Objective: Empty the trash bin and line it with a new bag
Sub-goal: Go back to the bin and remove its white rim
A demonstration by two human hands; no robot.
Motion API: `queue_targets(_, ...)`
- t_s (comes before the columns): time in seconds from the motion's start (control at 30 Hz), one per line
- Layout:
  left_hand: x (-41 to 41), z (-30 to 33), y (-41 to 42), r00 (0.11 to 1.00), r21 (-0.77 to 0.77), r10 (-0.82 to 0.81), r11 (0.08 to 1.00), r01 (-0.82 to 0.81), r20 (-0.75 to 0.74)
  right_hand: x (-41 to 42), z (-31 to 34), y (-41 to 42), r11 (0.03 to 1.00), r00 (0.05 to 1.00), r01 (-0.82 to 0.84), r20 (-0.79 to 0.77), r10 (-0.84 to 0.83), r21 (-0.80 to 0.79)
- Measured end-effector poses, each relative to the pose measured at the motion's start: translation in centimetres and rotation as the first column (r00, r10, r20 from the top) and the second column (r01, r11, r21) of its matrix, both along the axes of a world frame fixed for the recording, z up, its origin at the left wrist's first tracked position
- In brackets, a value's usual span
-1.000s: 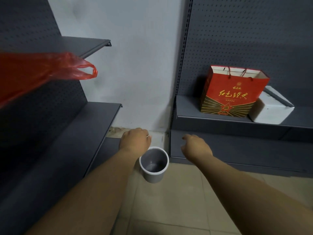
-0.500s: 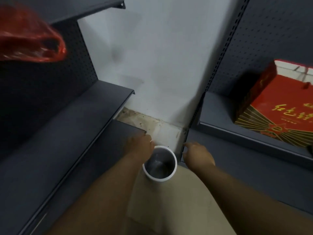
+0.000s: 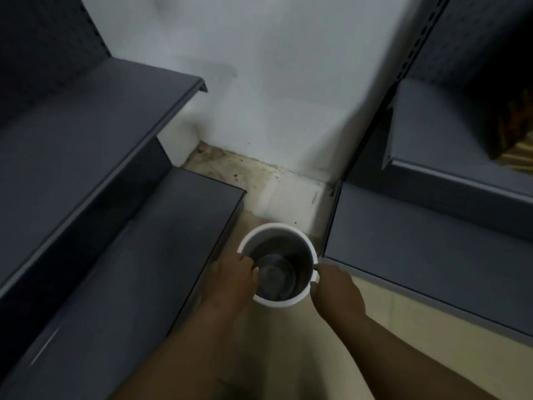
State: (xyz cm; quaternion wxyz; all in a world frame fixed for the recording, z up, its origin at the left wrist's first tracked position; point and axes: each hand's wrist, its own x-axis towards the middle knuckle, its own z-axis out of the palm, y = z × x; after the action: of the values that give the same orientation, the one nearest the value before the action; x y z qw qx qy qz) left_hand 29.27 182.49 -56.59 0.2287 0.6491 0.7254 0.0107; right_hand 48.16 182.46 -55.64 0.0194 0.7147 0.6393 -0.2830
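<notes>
A small round trash bin (image 3: 277, 230) with a white rim and grey inside stands on the tiled floor in the corner between two dark shelf units. I look almost straight down into it; its bottom looks dark and shiny. My left hand (image 3: 230, 277) grips the rim on the left, fingers curled over the edge. On the right side, my right hand (image 3: 336, 288) grips the rim, fingertips on the edge. No bag is in sight.
Dark grey shelves (image 3: 95, 131) step down on the left, with the low base shelf (image 3: 161, 255) beside the bin. Another grey shelf unit (image 3: 432, 243) stands on the right. A white wall (image 3: 274, 96) closes the corner, with dirty floor (image 3: 251, 171) at its foot.
The view has tilted down and closed in on the bin. Both hands have come down onto its rim. The red bag and the red gift bag have left the view.
</notes>
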Motion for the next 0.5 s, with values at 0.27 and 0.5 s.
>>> queue_targets(0.27,-1.3,-15.3,2.1,0.992,0.017,0.080,0.997,-0.082,0.100,-0.3,-15.4,2.3,0.982,0.980,0.180,0.072,-0.184,0.060)
queue_targets(0.5,-2.5,-22.6,5.7,0.986,0.076,0.160,0.983,-0.164,0.055,0.4,-23.2,6.1,0.938,0.953,0.299,0.001,-0.304,0.177)
